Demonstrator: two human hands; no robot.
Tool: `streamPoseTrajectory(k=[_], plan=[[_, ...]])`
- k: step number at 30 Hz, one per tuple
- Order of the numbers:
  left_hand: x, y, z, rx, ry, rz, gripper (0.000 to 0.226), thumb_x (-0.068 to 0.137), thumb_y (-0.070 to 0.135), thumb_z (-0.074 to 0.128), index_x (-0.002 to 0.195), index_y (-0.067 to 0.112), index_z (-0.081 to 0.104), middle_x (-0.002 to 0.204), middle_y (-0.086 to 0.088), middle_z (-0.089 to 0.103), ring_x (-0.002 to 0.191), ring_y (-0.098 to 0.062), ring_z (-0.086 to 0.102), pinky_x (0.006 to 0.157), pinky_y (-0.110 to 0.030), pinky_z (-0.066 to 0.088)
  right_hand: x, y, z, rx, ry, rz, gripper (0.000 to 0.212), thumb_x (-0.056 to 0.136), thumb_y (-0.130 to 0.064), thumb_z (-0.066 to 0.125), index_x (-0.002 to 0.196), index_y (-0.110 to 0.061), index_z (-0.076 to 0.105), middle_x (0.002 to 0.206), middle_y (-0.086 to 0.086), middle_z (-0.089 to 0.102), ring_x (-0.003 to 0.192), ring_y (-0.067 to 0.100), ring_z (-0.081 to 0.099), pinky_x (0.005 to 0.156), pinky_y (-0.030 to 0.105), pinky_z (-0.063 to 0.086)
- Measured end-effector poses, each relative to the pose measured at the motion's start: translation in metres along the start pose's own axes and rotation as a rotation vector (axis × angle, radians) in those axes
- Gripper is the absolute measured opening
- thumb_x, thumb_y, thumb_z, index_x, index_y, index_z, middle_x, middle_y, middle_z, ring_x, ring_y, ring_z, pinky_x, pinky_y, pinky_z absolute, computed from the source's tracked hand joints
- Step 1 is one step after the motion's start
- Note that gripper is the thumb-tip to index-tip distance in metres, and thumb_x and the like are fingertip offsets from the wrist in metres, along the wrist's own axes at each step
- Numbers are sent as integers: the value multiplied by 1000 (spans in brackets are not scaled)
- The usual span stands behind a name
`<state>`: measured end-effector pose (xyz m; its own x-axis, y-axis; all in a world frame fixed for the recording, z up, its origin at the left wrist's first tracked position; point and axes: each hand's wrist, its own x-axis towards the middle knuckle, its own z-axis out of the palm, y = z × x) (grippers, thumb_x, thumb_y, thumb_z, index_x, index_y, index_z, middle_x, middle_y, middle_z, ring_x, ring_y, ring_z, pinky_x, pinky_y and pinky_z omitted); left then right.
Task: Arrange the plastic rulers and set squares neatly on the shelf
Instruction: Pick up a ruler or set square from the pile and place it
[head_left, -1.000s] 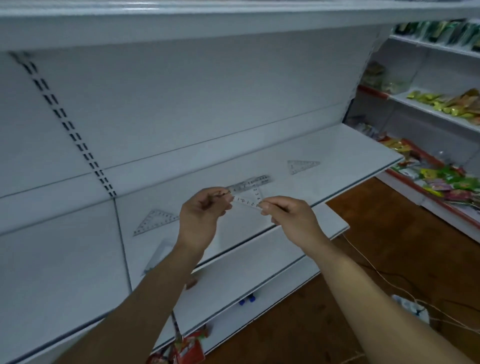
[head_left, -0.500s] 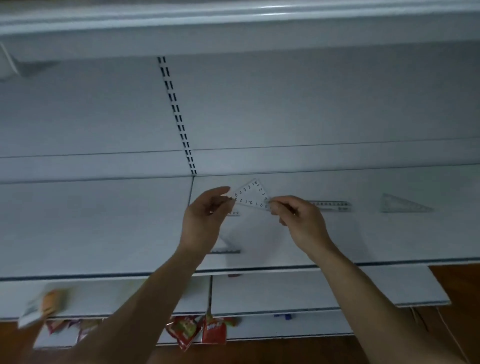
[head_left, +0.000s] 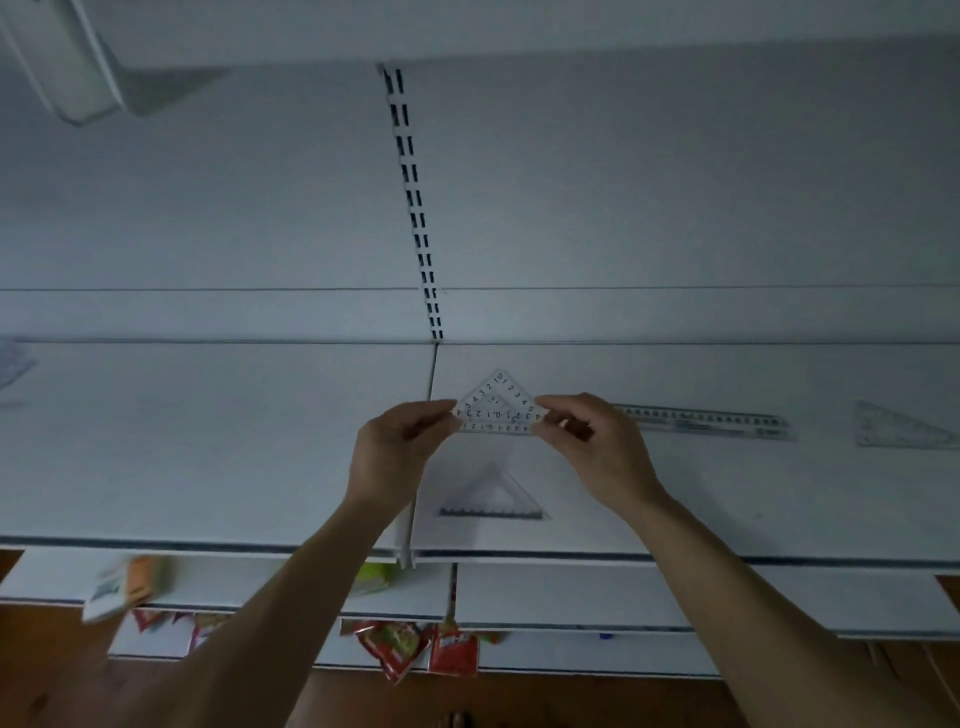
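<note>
Your set square (head_left: 497, 406) was clear with black numerals; the shelf (head_left: 208, 447) was pale grey-white. The ruler (head_left: 702, 420) to the right was clear with dark tick marks, and the packets (head_left: 451, 656) below were red.

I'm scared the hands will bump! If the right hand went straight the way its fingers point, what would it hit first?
Most likely the left hand: the right hand points leftward along the set square both pinch.

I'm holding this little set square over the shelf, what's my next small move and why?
Probably lower the set square flat onto the shelf, left of the ruler: left hand and right hand pinch its base corners, and it hangs in line with the ruler.
</note>
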<state>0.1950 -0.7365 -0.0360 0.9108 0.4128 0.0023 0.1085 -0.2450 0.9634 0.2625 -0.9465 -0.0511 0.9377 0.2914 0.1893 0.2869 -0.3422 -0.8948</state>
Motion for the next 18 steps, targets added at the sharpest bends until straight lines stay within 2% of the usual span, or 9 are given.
streamPoseTrajectory(k=[4,7,10,13,15,18], plan=[[12,-15,-6,140,-10,120,17,79,22,76,88,37,72,91,13,67,87,-5,60,77,-17,45,7,10,7,-192,40,-127,20,80,-20,76,99,-18,74,79,-12,62,68,4,57,64,11,43],[22,-26,-8,251,-21,124,15,79,25,77,92,32,75,94,11,65,96,-10,57,84,-22,44,11,18,12,-292,61,-173,20,79,-24,76,98,-17,75,83,-7,64,77,7,57,71,20,45],[25,-34,-8,291,-37,116,17,80,29,75,96,30,75,92,11,63,94,-12,54,82,-21,42,11,24,15,-354,114,-220,20,77,-29,74,93,-17,76,85,-4,66,83,7,53,76,20,42],[27,-38,-7,300,-33,117,17,80,32,74,97,34,75,90,12,63,91,-8,52,80,-21,42,12,26,15,-342,113,-192,21,76,-31,72,91,-16,77,86,-5,67,84,6,52,78,15,40],[28,-39,-6,310,-37,118,17,81,33,73,97,36,74,89,11,63,89,-7,51,76,-16,40,13,27,16,-348,115,-191,22,77,-33,70,90,-17,77,86,-5,68,84,6,52,79,12,39],[29,-41,-6,360,-47,134,19,82,34,71,101,34,74,91,12,62,89,-6,50,74,-8,35,12,30,17,-374,117,-225,19,77,-30,71,90,-17,77,85,-4,69,82,9,54,77,17,41]])
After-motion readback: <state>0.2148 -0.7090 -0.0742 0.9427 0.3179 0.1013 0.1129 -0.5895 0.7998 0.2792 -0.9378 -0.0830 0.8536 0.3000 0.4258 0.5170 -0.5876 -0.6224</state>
